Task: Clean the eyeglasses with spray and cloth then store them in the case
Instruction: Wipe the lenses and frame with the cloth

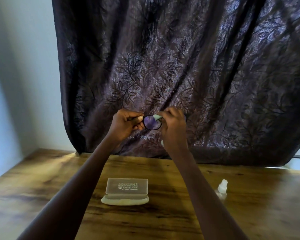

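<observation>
I hold dark-framed eyeglasses (pixel 152 122) up in front of the curtain, well above the table. My left hand (pixel 126 122) grips the frame at its left end. My right hand (pixel 173 124) pinches a pale cloth (pixel 157 117) against the right part of the glasses, hiding that lens; a bit of cloth hangs below the hand. One lens shows between the hands. On the table below, the white glasses case (pixel 126 191) stands open with its lid upright. A small clear spray bottle (pixel 222 187) stands to its right.
A wooden table (pixel 42 187) fills the lower view. A dark leaf-patterned curtain (pixel 197 75) hangs behind it down to the tabletop's far edge. A pale wall (pixel 16 84) stands at the left.
</observation>
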A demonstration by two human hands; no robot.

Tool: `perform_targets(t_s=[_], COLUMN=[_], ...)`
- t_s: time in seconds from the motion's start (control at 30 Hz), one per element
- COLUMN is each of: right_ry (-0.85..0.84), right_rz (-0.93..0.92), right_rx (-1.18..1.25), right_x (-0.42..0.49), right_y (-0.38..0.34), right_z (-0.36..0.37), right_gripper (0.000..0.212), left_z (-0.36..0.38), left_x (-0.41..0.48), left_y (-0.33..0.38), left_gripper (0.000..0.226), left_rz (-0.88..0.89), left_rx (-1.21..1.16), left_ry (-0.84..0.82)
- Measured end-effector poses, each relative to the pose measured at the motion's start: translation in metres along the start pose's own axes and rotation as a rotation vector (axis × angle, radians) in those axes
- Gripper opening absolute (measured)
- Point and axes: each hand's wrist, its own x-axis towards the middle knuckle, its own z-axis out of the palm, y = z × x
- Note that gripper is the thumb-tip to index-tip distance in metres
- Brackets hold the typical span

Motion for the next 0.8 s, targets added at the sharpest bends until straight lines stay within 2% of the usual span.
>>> perform_targets(t_s=[0.2,0.43,0.53,0.8], right_ry=[0.186,0.375,0.397,0.339], right_rz=[0.117,0.275,0.326,0.194], right_rx=[0.019,0.156,0.197,0.190], right_x=[-0.006,-0.019,-0.027,-0.018], right_y=[0.033,0.045,0.041,0.029], right_z=[-0.017,-0.014,-0.010,-0.004], right_gripper=[0.021,0.019,0.019,0.018], left_z=[-0.005,0.001,0.002,0.003], left_x=[0.000,0.002,0.002,0.002], left_y=[0.000,-0.001,-0.001,0.001], left_gripper=[0.020,0.022,0.021,0.020], left_rz=[-0.018,-0.021,-0.012,0.014], left_rx=[-0.007,-0.038,-0.035,-0.007], left_ry=[-0.010,-0.003,-0.016,-0.057])
